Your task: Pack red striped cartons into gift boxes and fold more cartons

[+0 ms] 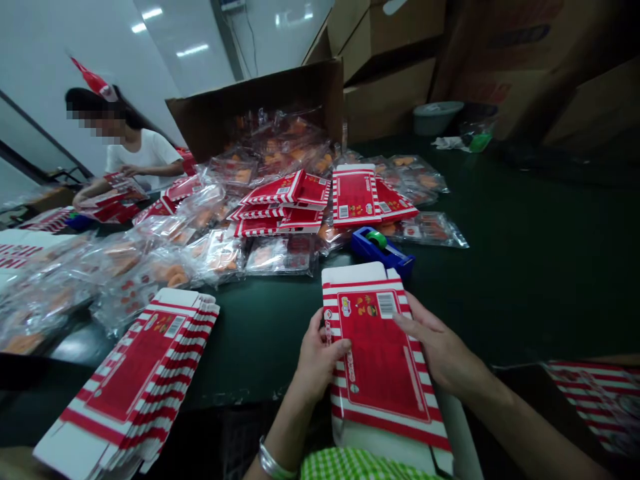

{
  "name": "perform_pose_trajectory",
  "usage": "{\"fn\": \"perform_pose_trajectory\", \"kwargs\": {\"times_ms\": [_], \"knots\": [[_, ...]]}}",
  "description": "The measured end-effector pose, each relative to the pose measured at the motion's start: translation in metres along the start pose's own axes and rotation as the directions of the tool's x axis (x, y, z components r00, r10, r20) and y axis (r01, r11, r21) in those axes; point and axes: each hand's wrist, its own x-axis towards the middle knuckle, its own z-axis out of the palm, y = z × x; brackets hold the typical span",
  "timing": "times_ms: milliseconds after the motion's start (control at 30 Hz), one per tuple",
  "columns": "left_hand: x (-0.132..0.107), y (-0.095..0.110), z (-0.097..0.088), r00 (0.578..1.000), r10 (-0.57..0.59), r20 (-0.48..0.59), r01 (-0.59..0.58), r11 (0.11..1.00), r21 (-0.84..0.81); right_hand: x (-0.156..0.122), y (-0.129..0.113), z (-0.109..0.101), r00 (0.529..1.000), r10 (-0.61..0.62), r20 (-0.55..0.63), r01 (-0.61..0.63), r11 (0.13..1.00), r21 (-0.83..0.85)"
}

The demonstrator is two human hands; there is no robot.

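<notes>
A red and white striped cardboard box [379, 360] with a barcode is held upright-tilted in front of me, its white top flap standing up. My left hand [320, 357] grips its left edge, thumb on the printed front and fingers behind. On the right edge is my right hand [440, 347], thumb across the front near the barcode, other fingers behind the box. Just beyond it stands a blue tape dispenser [383, 253] with a green roll. To the left lies a fanned stack of flattened matching boxes [135, 380].
Clear plastic packets [175, 267] with orange pieces spread over the dark green table [505, 280], spilling from a large carton [260, 100]. Several red boxes [285, 200] lie piled on them. A co-worker [143, 153] handles red boxes at the left. A grey tub [437, 119] stands behind.
</notes>
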Motion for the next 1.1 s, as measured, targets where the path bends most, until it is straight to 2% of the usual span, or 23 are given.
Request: {"fn": "perform_pose_trajectory", "kwargs": {"times_ms": [67, 167, 233, 333, 500, 567, 633, 700, 767, 833, 900, 1000, 1100], "knots": [[0.000, -0.003, 0.000, 0.999, -0.019, 0.027, 0.021, 0.997, -0.074, -0.002, 0.003, -0.006, 0.999, 0.048, 0.021, -0.048, 0.999, -0.027], [-0.002, -0.007, 0.004, 0.996, 0.009, 0.086, -0.008, 1.000, -0.015, -0.003, 0.013, -0.006, 0.992, 0.124, 0.026, -0.121, 0.987, -0.106], [-0.004, -0.007, 0.006, 0.996, 0.011, 0.086, -0.014, 0.999, 0.039, -0.002, 0.020, -0.001, 0.995, 0.104, 0.000, -0.103, 0.985, -0.141], [-0.006, -0.004, 0.006, 0.999, -0.011, 0.045, 0.010, 1.000, 0.023, 0.000, 0.024, 0.001, 0.996, 0.081, -0.022, -0.083, 0.989, -0.126], [-0.013, -0.004, -0.001, 0.997, -0.070, -0.014, 0.070, 0.998, -0.008, -0.003, 0.020, -0.019, 0.958, 0.175, 0.228, -0.177, 0.984, -0.013], [-0.018, -0.006, -0.003, 0.997, -0.078, 0.013, 0.078, 0.997, -0.016, -0.005, 0.019, -0.026, 0.953, 0.158, 0.258, -0.165, 0.986, 0.005], [-0.022, -0.005, -0.004, 0.995, -0.095, 0.041, 0.095, 0.995, -0.011, -0.008, 0.021, -0.027, 0.960, 0.148, 0.238, -0.158, 0.987, 0.024], [-0.024, -0.001, -0.005, 0.993, -0.105, 0.054, 0.101, 0.992, 0.079, -0.011, 0.022, -0.026, 0.965, 0.153, 0.213, -0.165, 0.986, 0.038], [-0.021, 0.005, -0.005, 0.998, -0.050, 0.034, 0.042, 0.976, 0.213, -0.014, 0.023, -0.025, 0.968, 0.158, 0.194, -0.170, 0.984, 0.048], [-0.013, 0.012, -0.006, 1.000, 0.021, 0.005, -0.022, 0.965, 0.261, -0.016, 0.021, -0.026, 0.969, 0.168, 0.179, -0.180, 0.982, 0.050], [-0.003, 0.016, -0.008, 1.000, 0.019, 0.014, -0.021, 0.983, 0.185, -0.016, 0.019, -0.027, 0.967, 0.194, 0.167, -0.204, 0.978, 0.042], [0.006, 0.016, -0.013, 0.990, -0.060, 0.130, 0.050, 0.995, 0.083, -0.011, 0.016, -0.028, 0.971, 0.218, 0.101, -0.220, 0.975, 0.014], [0.003, 0.013, -0.018, 0.969, -0.086, 0.230, 0.072, 0.995, 0.069, -0.004, 0.019, -0.029, 0.990, 0.143, 0.007, -0.143, 0.988, -0.053]]}}
